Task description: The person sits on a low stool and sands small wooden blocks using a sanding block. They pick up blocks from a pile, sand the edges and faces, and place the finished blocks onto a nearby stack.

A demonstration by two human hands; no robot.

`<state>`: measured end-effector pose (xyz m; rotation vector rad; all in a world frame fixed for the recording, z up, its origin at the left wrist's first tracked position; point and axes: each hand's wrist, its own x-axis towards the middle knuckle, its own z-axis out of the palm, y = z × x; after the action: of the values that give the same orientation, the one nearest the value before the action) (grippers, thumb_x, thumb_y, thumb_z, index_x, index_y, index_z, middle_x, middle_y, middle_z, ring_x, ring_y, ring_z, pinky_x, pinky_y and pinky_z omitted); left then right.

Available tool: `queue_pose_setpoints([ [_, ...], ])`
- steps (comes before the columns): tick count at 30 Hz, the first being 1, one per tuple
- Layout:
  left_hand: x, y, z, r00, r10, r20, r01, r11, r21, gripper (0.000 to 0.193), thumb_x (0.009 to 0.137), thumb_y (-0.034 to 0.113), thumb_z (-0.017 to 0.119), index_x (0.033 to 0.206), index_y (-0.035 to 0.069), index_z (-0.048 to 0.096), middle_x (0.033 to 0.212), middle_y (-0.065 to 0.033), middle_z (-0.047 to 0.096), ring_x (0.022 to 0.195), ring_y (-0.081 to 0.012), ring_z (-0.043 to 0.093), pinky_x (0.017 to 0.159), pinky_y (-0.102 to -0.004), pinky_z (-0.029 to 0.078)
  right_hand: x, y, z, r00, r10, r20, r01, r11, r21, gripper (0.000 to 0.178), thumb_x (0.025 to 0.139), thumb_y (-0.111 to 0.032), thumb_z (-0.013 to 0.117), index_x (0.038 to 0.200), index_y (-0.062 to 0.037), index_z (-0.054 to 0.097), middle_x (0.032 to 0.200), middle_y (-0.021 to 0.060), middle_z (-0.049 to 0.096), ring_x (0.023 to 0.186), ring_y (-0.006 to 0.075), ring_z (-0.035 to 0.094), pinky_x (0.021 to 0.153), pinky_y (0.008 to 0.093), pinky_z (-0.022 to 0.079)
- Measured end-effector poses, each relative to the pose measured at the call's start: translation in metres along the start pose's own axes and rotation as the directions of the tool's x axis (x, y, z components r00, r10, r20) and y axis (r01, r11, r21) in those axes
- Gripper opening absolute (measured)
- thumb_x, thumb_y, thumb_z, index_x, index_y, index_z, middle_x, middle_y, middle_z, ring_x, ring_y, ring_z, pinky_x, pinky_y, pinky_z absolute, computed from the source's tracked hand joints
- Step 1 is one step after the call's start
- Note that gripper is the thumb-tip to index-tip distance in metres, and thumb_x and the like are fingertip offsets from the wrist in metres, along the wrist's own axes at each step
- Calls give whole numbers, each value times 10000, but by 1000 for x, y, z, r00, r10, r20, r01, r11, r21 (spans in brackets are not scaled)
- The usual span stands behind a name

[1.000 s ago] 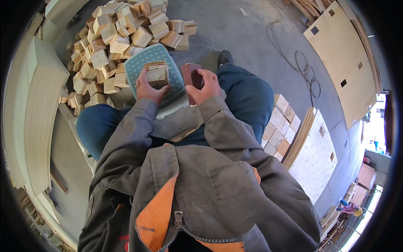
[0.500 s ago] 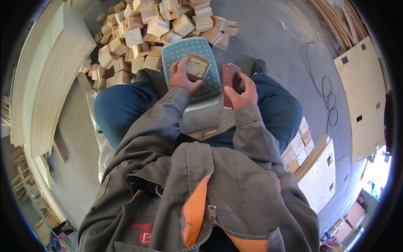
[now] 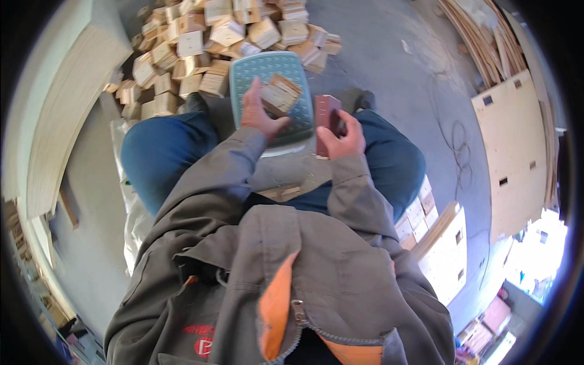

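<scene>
A plywood block (image 3: pixel 282 92) with layered edges lies tilted at an angle on a light blue plastic stool (image 3: pixel 299 129) with a bumpy top. My left hand (image 3: pixel 260 111) is at the block's left and near side, fingers and thumb spread apart; whether the fingertips touch it I cannot tell. To the right of the stool, my right hand (image 3: pixel 345 139) grips a reddish-brown sanding block (image 3: pixel 327 121), held upright between thumb and fingers. Small pale marks like staples run along its face.
Beyond the stool lies a heap of wooden blocks (image 3: pixel 226 31). Stacked curved sheets (image 3: pixel 67 103) stand at the left. On the right are a cable (image 3: pixel 460 152) on the floor, plywood panels (image 3: pixel 511 158) and a stack of blocks (image 3: pixel 418 213) beside my right knee.
The plywood block has turned on the stool, and my left hand's fingers have opened away from it. My right hand still holds the sanding block. The whole view has shifted slightly.
</scene>
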<state>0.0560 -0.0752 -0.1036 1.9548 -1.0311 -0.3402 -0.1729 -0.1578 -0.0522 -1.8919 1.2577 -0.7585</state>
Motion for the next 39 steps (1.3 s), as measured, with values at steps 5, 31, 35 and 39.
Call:
queue_pose_setpoints([
  [5,1,-15,17,992,-123,6,121,965,-233,1389,566,308,1036,1635,-17,210,1512,-230,487,1409,-349,504,1207,-398,403,-1,7,1,997,-57,-59,56,998,-18,684,777,-303,894,1357,-35,650,1289,158,669,1101,275,677,946,384,563],
  [31,2,-40,42,996,-81,24,85,944,-318,1243,650,274,953,1627,25,225,1506,-189,548,1360,-342,583,1159,-386,463,4,-12,11,999,-15,49,5,980,201,661,780,-171,882,1372,-53,612,1392,172,618,1192,291,658,980,405,560],
  [35,2,-12,30,985,-171,17,169,948,-271,1225,627,271,988,1607,54,286,1482,-174,588,1326,-345,619,1128,-417,497,5,-13,11,991,-134,19,130,982,135,677,772,-129,881,1388,-63,609,1458,193,575,1245,328,634,997,416,558],
  [39,10,-9,19,983,-173,65,183,960,-211,1129,648,294,999,1554,57,371,1399,-174,640,1288,-336,644,1086,-422,524,7,-45,15,900,-434,40,436,895,-99,707,760,-111,884,1410,-81,609,1488,206,545,1289,369,607,1035,436,547],
])
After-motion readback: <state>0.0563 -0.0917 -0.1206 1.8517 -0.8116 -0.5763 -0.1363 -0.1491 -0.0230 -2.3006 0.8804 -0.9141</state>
